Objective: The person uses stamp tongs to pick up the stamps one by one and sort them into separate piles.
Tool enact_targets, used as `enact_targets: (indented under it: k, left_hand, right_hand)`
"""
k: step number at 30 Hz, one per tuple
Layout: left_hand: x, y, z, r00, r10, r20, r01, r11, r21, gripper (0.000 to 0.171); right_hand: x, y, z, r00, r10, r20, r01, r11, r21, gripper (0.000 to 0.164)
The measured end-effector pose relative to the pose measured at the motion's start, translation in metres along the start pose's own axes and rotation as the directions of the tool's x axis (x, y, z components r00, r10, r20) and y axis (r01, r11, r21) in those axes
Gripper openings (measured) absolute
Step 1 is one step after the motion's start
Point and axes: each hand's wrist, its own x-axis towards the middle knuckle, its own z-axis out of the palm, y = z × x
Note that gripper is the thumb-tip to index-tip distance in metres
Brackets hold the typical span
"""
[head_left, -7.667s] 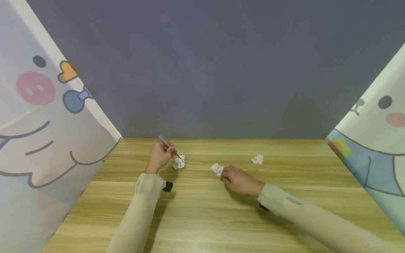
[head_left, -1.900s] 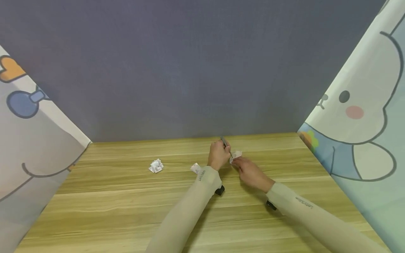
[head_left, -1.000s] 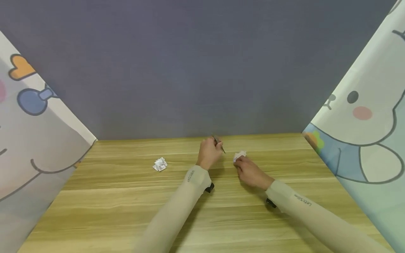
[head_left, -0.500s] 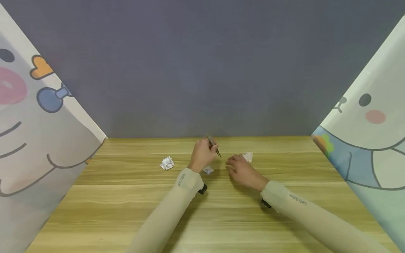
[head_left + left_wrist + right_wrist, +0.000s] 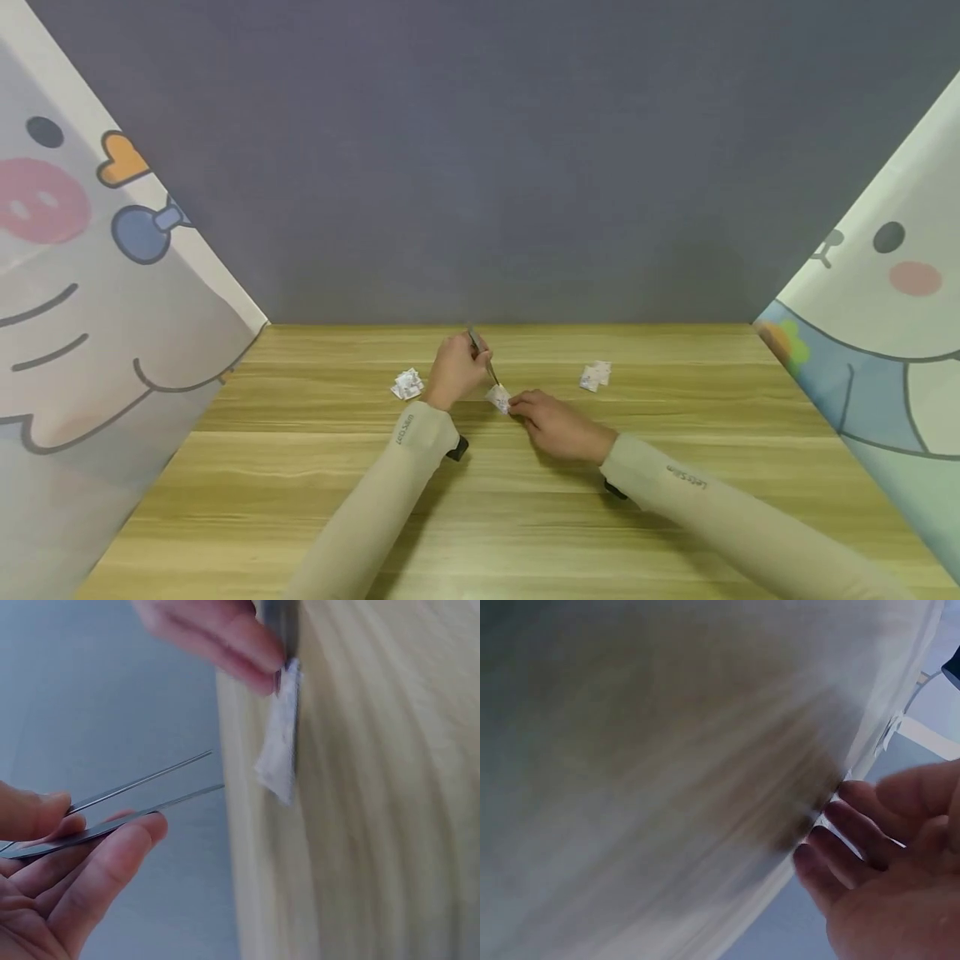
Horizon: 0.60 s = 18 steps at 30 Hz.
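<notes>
My left hand (image 5: 459, 367) holds metal tweezers (image 5: 477, 342), with their tips over a small white paper piece (image 5: 498, 398) printed in blue, mid-table. In the left wrist view the tweezers (image 5: 79, 837) have their two arms spread, with nothing between the tips, and the paper piece (image 5: 280, 742) lies beyond them. My right hand (image 5: 558, 423) touches that piece's right edge with its fingertips. The right wrist view shows this hand's fingers (image 5: 866, 832) loosely extended, tips down at the table, the thumb apart. The paper is mostly hidden there.
Several similar white pieces lie in an overlapping pile (image 5: 407, 384) left of my left hand. More overlapping pieces (image 5: 590, 378) lie further right. The wood-grain table (image 5: 495, 517) ends at a grey back wall (image 5: 480, 167), between printed cartoon side panels.
Both hands have moved left from the right-hand pieces to the middle piece, the tweezers still in my left hand. Earlier, the tweezers were at the left pile. The head view has also shifted.
</notes>
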Motion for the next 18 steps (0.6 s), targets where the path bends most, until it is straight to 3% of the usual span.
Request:
enact_targets:
  k: [9, 18]
  left_hand:
    - [-0.002, -0.015, 0.005, 0.998, -0.059, 0.011, 0.059, 0.998, 0.000, 0.008]
    - [-0.003, -0.014, 0.004, 0.999, -0.052, 0.012, 0.052, 0.998, -0.016, 0.008]
  right_hand:
    - [-0.002, -0.004, 0.001, 1.000, 0.020, 0.024, -0.020, 1.000, -0.024, 0.032]
    - [-0.003, -0.005, -0.002, 0.998, 0.044, 0.055, -0.043, 0.999, -0.009, 0.035]
